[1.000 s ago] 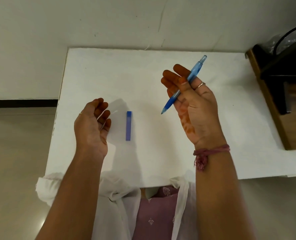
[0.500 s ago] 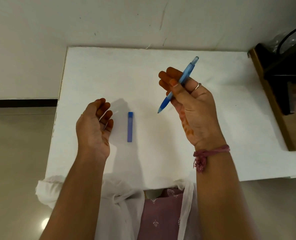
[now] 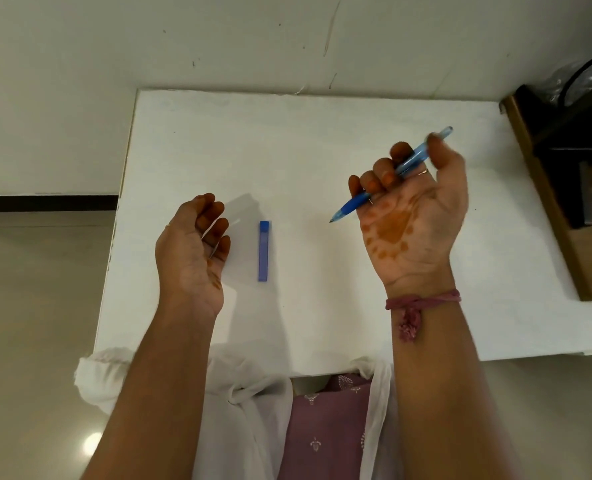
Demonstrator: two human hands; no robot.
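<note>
pen work sits over a white tabletop [image 3: 322, 133] that is pushed against a pale wall. the right hand [image 3: 412, 220] is raised above the tabletop's right half, palm turned up toward the camera, and its grip is clamped on a blue pen [image 3: 412, 161]: four fingers [image 3: 374, 180] curl over the barrel and the thumb lies along the upper end. the pen slants, its point low and to the left of the hand, clear of the surface, its clear top end high and to the right past the thumb. a ring [image 3: 423, 172] shows on one finger and a reddish thread bracelet [image 3: 422, 299] circles the wrist.

the left hand [image 3: 192, 251] hovers over the left part of the tabletop, palm facing right, fingers loosely curled inward. a thin pale sliver [image 3: 211, 230] seems to lie among those fingers; whether the grip is pinching it i cannot tell.

between the two hands, nearer the left one but apart from it, a slim blue case [image 3: 263, 251] lies flat on the tabletop, its long side running away from the person. a brown wooden unit [image 3: 543, 202] stands just beside the tabletop's right edge. white sleeves and a purple garment [image 3: 325, 427] show at the near edge.
</note>
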